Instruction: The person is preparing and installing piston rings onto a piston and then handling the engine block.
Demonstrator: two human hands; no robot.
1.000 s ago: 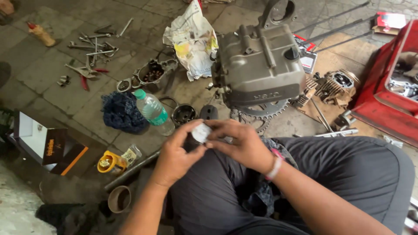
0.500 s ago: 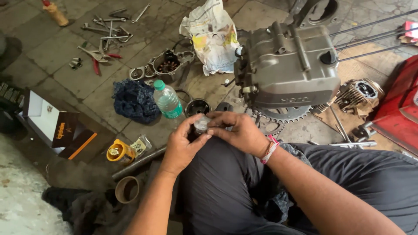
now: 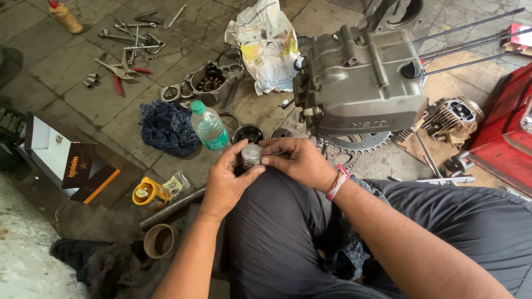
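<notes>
Both hands together over the lap, clamped on a small metal piston (image 3: pixel 251 155). Left hand (image 3: pixel 228 180) cups it from the left and below; right hand (image 3: pixel 296 161) pinches its right side with the fingertips. Piston crown faces up, axis about upright, level between both hands, neither nearer. Just far of them: plastic water bottle (image 3: pixel 209 126) and dark cylinder sleeve (image 3: pixel 247 133) on the floor (image 3: pixel 72 72). Engine block (image 3: pixel 363 88) far right, close. Blue rag (image 3: pixel 168 128) left. Open room is near-left only.
</notes>
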